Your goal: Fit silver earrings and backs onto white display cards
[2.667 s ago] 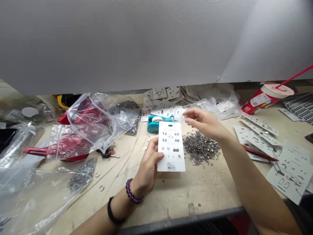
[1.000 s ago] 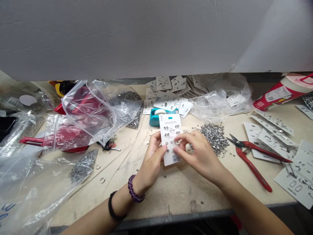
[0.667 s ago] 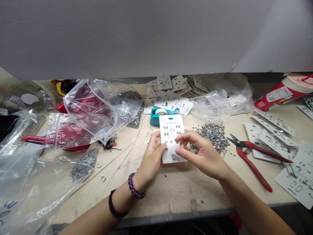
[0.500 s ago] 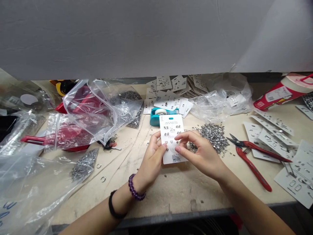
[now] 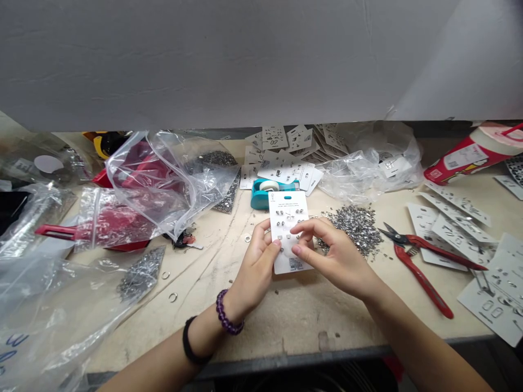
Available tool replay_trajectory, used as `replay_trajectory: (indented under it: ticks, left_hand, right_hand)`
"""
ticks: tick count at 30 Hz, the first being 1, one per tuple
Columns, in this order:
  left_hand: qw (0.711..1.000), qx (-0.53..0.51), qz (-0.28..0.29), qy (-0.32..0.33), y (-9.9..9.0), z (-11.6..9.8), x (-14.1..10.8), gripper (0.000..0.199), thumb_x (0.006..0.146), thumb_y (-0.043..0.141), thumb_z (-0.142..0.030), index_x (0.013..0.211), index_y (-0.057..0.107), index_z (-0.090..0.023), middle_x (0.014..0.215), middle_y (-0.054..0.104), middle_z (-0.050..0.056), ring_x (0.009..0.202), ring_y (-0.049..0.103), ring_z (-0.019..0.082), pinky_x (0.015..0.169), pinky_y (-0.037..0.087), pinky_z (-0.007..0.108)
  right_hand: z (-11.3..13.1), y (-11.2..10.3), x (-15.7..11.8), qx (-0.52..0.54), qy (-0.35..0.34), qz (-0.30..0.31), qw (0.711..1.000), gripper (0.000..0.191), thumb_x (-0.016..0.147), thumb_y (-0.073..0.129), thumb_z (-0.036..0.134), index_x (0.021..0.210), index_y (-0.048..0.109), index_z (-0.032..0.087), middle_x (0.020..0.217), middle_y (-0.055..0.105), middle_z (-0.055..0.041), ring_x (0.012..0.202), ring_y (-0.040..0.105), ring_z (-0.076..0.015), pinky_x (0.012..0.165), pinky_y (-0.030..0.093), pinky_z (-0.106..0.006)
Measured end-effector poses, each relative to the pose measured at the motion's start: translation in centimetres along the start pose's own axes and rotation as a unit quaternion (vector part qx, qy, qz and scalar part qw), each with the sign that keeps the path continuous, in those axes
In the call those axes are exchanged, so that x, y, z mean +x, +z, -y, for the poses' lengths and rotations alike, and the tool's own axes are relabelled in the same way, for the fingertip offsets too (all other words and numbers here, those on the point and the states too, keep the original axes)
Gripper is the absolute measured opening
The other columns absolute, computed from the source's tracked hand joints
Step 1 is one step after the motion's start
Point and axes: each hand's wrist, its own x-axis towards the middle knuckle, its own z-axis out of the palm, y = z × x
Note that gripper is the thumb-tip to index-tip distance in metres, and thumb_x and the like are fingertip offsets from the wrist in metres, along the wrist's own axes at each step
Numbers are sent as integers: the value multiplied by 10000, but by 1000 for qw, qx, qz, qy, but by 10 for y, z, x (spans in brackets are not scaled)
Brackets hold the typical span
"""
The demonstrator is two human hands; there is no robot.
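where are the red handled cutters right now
In the head view, the red-handled cutters lie on the right side of the table, between the metal pile and the cards.

right hand (image 5: 341, 256) | lower, over white card (image 5: 290, 234) — was beside its top; red cutters (image 5: 425, 280) | now fully visible

No word can be read with certainty. On the white jewelry card (image 5: 288, 255) in the left hand (image 5: 255, 264), small dark print runs above the grip, and a barcode label (image 5: 295, 264) sits below and to its right; both are too small to read. Far left of the grip and nearer the wearer, a clear plastic bag (image 5: 61, 310) bears blue handwriting, one mark like a tilted 3, the rest unclear. Far right of the grip and beyond it, the white sticker (image 5: 466, 157) on the red cup (image 5: 443, 169) is illegible.
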Motion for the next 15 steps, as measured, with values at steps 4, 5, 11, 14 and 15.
replay_trajectory:
  ticks: [4,5,11,14,15]
  left_hand:
    - [1000,6,2,-2,0,-1,0,345,847,479,-242,1182,398,-230,1065,610,51,849,605,170,701,463,274]
    - [1000,8,2,-2,0,-1,0,340,849,475,-241,1180,398,-230,1060,610,51,843,605,168,698,464,273]
    - [1000,16,1,-6,2,-2,-1,353,848,475,-247,1192,397,-227,1055,603,57,831,602,170,696,468,285]
    - [1000,17,3,-2,2,-1,-1,349,847,476,-244,1186,399,-222,1039,608,56,816,603,166,692,467,282]
    - [1000,19,3,0,3,-1,-2,346,847,476,-245,1184,399,-220,1033,610,57,814,603,166,690,466,281]
  right_hand:
    - [0,1,0,-28,-5,-5,1000,173,791,547,191,957,563,236,729,543,-2,828,514,-178,732,416,-324]
    - [1,1,0,-32,-6,-6,999,174,791,543,180,955,561,235,724,543,-1,827,510,-177,733,413,-321]
    - [1,3,0,-56,-14,1,998,192,787,538,157,964,553,230,718,559,-3,819,503,-187,712,406,-315]
    - [1,4,1,-70,-16,0,997,197,788,537,160,972,556,228,720,565,-7,815,506,-190,702,405,-313]
    - [1,4,1,-77,-15,-1,997,195,787,538,162,969,559,228,714,567,-7,813,507,-193,696,404,-312]
